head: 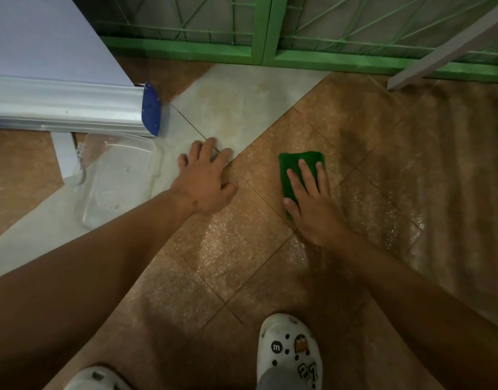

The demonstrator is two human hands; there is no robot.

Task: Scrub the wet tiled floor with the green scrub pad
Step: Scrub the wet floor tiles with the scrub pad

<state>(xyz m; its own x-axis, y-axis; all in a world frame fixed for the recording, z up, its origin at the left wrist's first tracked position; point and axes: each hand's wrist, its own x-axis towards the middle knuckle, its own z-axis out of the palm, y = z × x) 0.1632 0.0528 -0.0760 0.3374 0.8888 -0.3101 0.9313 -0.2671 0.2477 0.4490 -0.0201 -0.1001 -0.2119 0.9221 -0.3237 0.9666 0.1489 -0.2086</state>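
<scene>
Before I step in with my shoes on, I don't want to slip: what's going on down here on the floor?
A person is crouched over the wet tiled floor, scrubbing it. The right hand presses flat on a green scrub pad on a brown tile that glistens with water. The left hand rests spread on the floor for support, apart from the pad. A clear plastic container sits on the floor beside the left hand, and a white clog is planted on the tiles below.

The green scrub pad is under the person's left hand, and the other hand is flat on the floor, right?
Not quite. The head view shows the green scrub pad under the right hand, which presses it down with straight fingers. It is the left hand that lies flat on the tiled floor.
</scene>
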